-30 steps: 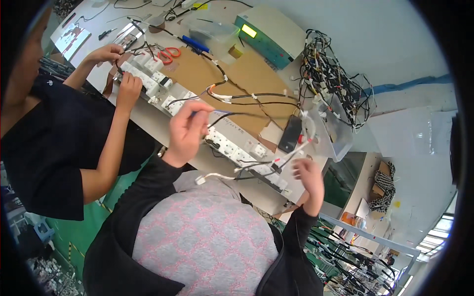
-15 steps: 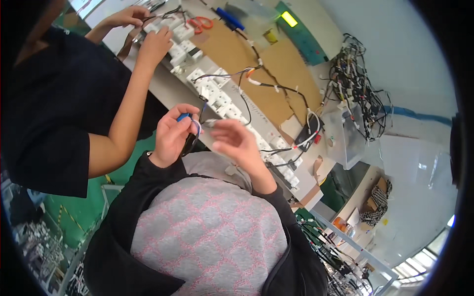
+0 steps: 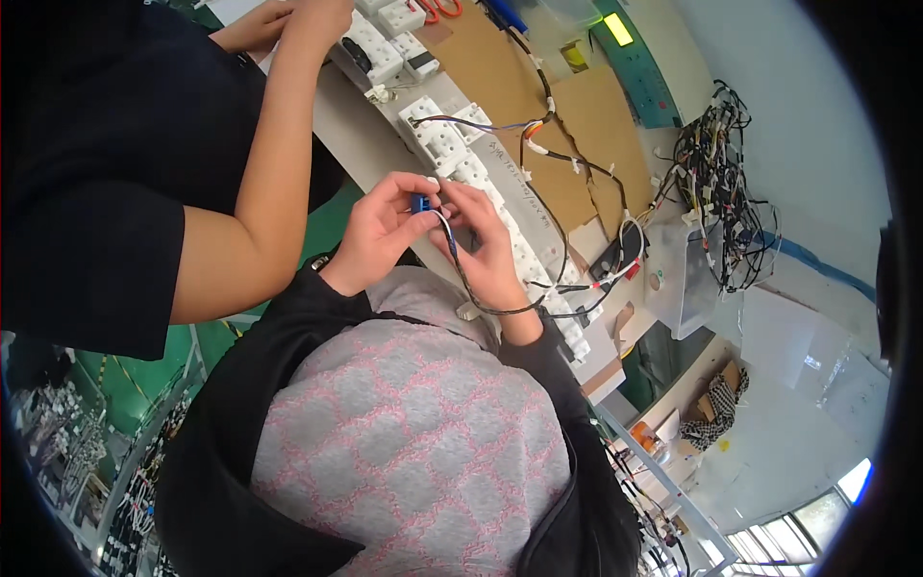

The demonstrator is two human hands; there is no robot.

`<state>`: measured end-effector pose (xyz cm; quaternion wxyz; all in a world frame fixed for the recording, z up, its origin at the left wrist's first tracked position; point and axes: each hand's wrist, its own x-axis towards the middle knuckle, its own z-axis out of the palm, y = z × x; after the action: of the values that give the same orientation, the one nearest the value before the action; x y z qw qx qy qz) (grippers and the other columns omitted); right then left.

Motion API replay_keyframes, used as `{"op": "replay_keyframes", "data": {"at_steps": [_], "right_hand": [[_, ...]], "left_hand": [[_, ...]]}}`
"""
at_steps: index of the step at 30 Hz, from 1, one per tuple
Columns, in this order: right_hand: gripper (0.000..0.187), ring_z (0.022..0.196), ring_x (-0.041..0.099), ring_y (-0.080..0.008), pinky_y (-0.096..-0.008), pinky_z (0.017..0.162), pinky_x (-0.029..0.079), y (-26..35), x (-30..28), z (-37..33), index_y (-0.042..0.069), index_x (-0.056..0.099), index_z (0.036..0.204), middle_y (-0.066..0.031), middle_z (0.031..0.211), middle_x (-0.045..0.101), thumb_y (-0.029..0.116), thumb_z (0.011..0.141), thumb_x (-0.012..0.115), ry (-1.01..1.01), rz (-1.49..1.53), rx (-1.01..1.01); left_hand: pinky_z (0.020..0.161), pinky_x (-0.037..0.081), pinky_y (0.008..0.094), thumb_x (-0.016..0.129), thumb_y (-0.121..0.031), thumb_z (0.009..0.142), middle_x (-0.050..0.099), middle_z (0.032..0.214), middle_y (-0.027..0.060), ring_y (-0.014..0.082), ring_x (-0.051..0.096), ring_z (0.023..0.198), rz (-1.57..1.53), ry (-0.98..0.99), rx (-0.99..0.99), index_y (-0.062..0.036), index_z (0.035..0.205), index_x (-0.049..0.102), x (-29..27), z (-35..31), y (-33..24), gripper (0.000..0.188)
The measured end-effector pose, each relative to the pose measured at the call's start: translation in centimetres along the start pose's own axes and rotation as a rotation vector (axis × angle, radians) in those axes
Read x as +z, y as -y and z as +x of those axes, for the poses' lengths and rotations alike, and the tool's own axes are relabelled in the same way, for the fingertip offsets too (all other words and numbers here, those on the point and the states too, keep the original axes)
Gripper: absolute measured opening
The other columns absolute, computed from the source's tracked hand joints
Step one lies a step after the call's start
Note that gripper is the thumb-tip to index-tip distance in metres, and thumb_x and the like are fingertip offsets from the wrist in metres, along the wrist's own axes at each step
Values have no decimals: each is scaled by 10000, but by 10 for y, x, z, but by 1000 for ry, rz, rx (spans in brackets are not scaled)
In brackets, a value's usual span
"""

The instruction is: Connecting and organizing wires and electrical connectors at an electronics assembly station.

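My left hand (image 3: pixel 377 238) pinches a small blue connector (image 3: pixel 420 203) between thumb and fingers, in front of my body. White and dark wires (image 3: pixel 450 239) leave the connector and loop down across my right wrist. Close against it, my right hand (image 3: pixel 488 252) has its fingers bent together at the connector's right side; what they grip is hidden. Just beyond both hands runs a row of white fixture blocks (image 3: pixel 440 140) fixed along a board. A wire harness (image 3: pixel 546 149) with black sleeving and white tags lies past them, one branch ending at a block.
At the left, a co-worker's bare arm (image 3: pixel 252 226) reaches to the upper blocks. Brown cardboard (image 3: pixel 591 111) covers the table behind the row. A green device (image 3: pixel 635 72) with a lit display, a clear plastic bin (image 3: pixel 687 288) and a tangled bundle of harnesses (image 3: pixel 716 183) stand farther right.
My right hand has come in to meet my left at the blue connector. Its wires now hang across my right wrist. The view has shifted, with the co-worker's hands nearer the top edge.
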<state>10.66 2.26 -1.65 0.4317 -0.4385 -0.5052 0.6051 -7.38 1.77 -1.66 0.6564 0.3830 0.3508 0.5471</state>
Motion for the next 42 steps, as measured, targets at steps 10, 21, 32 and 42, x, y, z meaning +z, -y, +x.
{"op": "replay_keyframes", "data": {"at_steps": [10,21,32,42], "right_hand": [[286,818,682,-240,-309,696,565,10,-11,48,57,668,974,-86,998,658,-25,710,743,171,-914,-523],[190,752,679,-207,-307,611,548,-28,15,71,86,679,873,-34,889,672,35,709,762,-69,-997,-666],[224,866,588,-287,-393,735,484,6,10,90,52,662,861,-86,802,645,93,679,785,-177,-985,-191],[349,795,635,-252,-378,737,494,-30,16,79,39,607,988,-74,800,676,81,691,785,-426,-745,-222]], "left_hand": [[821,537,340,733,25,786,619,1052,78,211,628,961,609,41,233,-35,982,641,-3,11,-10,225],[687,518,347,755,84,702,562,1018,85,239,614,842,1008,-377,468,-95,1004,726,-33,14,35,353],[752,592,282,689,73,789,677,966,98,198,711,831,565,-261,221,1,1057,707,-7,80,17,278],[730,574,299,666,24,787,702,864,121,191,717,809,882,-149,25,35,1048,704,1,103,5,264]]}}
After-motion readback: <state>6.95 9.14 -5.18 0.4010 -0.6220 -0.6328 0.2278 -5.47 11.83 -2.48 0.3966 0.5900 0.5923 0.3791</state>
